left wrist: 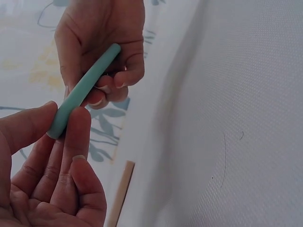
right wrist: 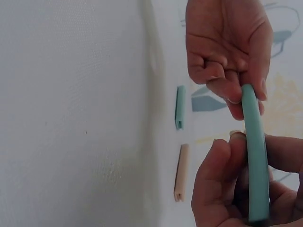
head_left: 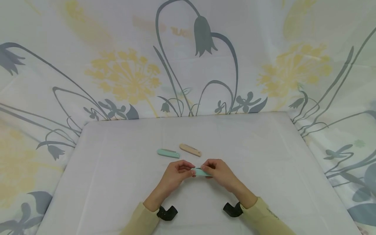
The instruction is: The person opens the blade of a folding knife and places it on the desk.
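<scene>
A teal piece (head_left: pixel 201 172) is pinched at its ends by the left hand (head_left: pixel 176 173) and right hand (head_left: pixel 218 172) above the near table (head_left: pixel 117 182); farther off, a second teal piece (head_left: pixel 168 153) and a beige piece (head_left: pixel 190 150) are laid.

Soft, even light fills all three views, bright and slightly washed out, with no hard glare. In the head view, the hands cast only faint, diffuse shadows on the white tablecloth (head_left: pixel 117 182), and the wide lens bends the floral curtain (head_left: pixel 58 81) outward at the edges. In both wrist views, the close fingers (left wrist: pixel 71 137) and the green strip (right wrist: pixel 255 156) look soft and slightly blurred, while the cloth weave beyond stays crisp. A pale shadow band runs along the table edge in both wrist views.
</scene>
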Demonstrator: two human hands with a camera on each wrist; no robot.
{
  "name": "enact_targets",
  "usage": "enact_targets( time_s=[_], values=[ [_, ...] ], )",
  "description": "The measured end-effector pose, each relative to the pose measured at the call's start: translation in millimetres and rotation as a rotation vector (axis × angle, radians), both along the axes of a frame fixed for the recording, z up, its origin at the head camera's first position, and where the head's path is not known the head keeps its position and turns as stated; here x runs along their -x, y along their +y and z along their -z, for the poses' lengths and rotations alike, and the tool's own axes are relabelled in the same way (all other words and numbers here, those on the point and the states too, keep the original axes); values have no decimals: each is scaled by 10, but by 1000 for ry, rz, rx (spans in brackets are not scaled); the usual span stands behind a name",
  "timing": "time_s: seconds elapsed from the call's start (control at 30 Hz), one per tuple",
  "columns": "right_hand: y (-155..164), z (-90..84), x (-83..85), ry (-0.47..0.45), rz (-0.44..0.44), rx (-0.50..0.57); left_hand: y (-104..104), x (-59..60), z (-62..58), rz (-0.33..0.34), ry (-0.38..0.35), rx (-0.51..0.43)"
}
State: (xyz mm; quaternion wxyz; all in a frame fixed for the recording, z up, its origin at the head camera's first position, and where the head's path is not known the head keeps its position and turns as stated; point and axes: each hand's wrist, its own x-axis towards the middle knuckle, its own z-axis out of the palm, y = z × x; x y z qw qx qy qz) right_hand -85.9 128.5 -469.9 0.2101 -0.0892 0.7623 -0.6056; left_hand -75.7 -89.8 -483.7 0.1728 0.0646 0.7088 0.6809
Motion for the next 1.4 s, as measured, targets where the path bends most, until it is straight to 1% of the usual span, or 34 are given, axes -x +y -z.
enact_targets(
  time_s=[0.1,0.27,0.3,0.4,0.5,0.53,0.63,0.77,0.87,0.93,1.17,1.27,1.4],
  values=[
    [-39,0,-18,-8,22,10,7,-3,0,-6,-3,10],
    [-84,20,-32,5,77,-3,19,-1,6,-17,-7,13],
    [-90,27,-33,7,90,-8,25,-11,-34,-20,-11,15],
    [-103,33,-40,16,133,-29,30,-10,-40,-22,-20,6],
    [-112,19,-47,49,185,-83,37,-5,-37,-25,-25,9],
    [-115,16,-48,63,199,-100,34,6,4,-26,-23,6],
    [-122,14,-46,94,234,-138,43,6,-1,-36,-23,15],
    [-130,14,-48,108,275,-144,59,-1,-16,-54,-39,11],
    [-140,10,-49,108,312,-153,71,-8,-4,-65,-58,-6],
    [-150,9,-46,104,337,-142,77,-13,7,-70,-70,-18],
    [-191,-12,-36,54,426,10,80,-28,48,-68,-79,-25],
    [-201,-18,-38,38,442,29,76,-19,58,-67,-84,-22],
    [-215,-8,-40,28,454,39,73,9,67,-68,-83,16]
  ],
)
